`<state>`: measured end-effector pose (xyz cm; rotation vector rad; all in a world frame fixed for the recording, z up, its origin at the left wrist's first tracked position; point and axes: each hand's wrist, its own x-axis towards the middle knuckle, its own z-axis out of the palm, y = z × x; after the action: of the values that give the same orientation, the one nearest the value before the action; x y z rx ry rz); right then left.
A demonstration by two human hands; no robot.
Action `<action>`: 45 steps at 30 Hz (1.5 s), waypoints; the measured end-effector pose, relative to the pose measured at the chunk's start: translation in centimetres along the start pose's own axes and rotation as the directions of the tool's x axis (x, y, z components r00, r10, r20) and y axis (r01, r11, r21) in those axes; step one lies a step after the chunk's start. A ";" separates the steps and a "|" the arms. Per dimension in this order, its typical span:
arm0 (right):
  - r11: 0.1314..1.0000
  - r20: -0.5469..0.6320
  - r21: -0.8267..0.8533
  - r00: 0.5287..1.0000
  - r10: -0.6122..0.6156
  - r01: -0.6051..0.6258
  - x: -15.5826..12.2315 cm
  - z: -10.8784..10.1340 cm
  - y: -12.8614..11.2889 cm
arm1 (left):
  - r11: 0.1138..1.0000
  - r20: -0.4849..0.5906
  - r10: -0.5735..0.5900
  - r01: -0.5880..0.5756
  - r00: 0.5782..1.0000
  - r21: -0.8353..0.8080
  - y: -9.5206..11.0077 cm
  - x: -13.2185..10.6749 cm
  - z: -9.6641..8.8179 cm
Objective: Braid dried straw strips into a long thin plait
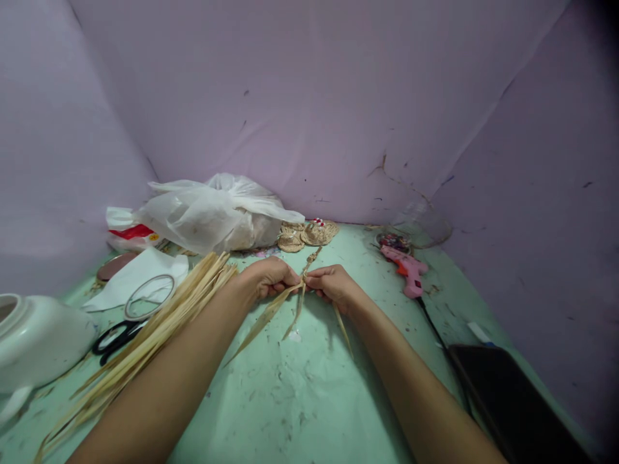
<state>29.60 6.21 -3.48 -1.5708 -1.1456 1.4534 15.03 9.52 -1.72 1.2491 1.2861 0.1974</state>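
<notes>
Both my hands pinch a short braid of pale dried leaf strips over the middle of the green table. My left hand is closed on the strips from the left side, with one loose strip hanging down toward me. From the right, my right hand grips the strips just beside the left fingertips, and another strip end sticks out below it. A third strip hangs between the hands. Under my left forearm lies a thick bundle of dried leaf strips.
A white plastic bag and woven braided pieces sit along the back wall. Left are black-handled scissors, a tape roll and a white pot. Right are a pink glue gun, its cord and a black flat object.
</notes>
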 end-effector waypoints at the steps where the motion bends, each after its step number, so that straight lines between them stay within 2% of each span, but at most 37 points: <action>1: 1.000 -0.008 -0.012 1.000 -0.005 0.005 0.0 0.0 0.0 | 0.999 0.030 -0.031 0.032 0.999 -0.036 0.0 0.2 0.0; 3: 0.999 -0.027 -0.035 1.000 -0.009 0.008 0.1 0.1 0.1 | 0.989 0.064 -0.064 0.071 0.996 -0.126 0.0 0.6 -0.1; 6: 0.998 -0.032 -0.054 0.999 -0.030 0.028 0.1 0.3 0.1 | 0.966 0.034 -0.057 0.063 0.998 -0.252 0.1 0.8 0.1; 8: 0.998 -0.035 -0.051 0.999 -0.033 0.031 0.0 0.4 0.1 | 0.959 0.030 -0.072 0.077 0.997 -0.274 0.2 0.6 0.6; 12: 1.000 0.001 -0.002 1.000 -0.007 0.007 0.0 0.5 0.1 | 0.985 -0.049 -0.068 0.060 0.996 -0.161 0.3 0.1 1.8; 16: 0.998 0.042 0.068 0.999 -0.001 -0.001 0.0 0.2 0.1 | 0.997 -0.195 0.039 -0.026 0.980 0.068 0.4 0.0 2.3; 18: 0.993 0.045 0.112 0.999 0.021 -0.026 0.0 0.1 0.1 | 0.991 -0.274 0.094 -0.063 0.957 0.119 0.4 -0.1 2.3; 19: 0.990 0.053 0.133 0.998 0.029 -0.036 0.1 0.1 0.0 | 0.991 -0.279 0.092 -0.062 0.956 0.115 0.4 -0.1 2.3; 20: 0.987 0.062 0.150 0.997 0.039 -0.048 0.0 0.2 0.0 | 0.994 -0.250 0.072 -0.050 0.966 0.094 0.5 -0.2 2.2; 22: 0.981 0.080 0.179 0.995 0.061 -0.074 0.0 0.2 -0.1 | 1.000 -0.118 0.018 -0.017 0.993 0.010 0.6 -0.3 2.2; 24: 0.976 0.091 0.197 0.993 0.080 -0.097 -0.1 0.3 -0.2 | 0.996 0.008 -0.010 0.011 1.000 -0.091 0.6 -0.4 2.2; 26: 0.974 0.099 0.195 0.991 0.093 -0.111 -0.2 0.3 -0.3 | 0.989 0.063 -0.026 0.035 0.998 -0.146 0.6 -0.4 2.1; 29: 0.978 0.129 0.164 0.986 0.107 -0.127 -0.3 0.2 -0.4 | 0.995 0.019 -0.018 0.020 1.000 -0.097 0.5 -0.3 2.0; 34: 0.976 0.167 0.134 0.975 0.150 -0.173 -0.3 -0.1 -0.5 | 0.980 -0.151 0.129 -0.102 0.980 0.172 0.4 -0.4 2.1; 38: 0.973 0.154 0.141 0.975 0.162 -0.184 -0.3 0.2 -0.4 | 0.955 -0.200 0.194 -0.138 0.960 0.262 0.6 -0.8 2.6; 41: 0.982 0.099 0.111 0.985 0.141 -0.152 -0.3 0.5 -0.4 | 0.980 -0.165 0.106 -0.075 0.981 0.182 0.8 -1.0 2.9; 45: 0.993 0.039 0.077 0.995 0.092 -0.094 -0.3 0.7 -0.2 | 0.990 -0.050 0.006 -0.014 0.999 -0.143 0.8 -0.7 3.0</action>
<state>28.85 5.94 -3.30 -1.5674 -1.0342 1.5742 17.52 7.63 -1.34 1.1343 1.2854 0.3241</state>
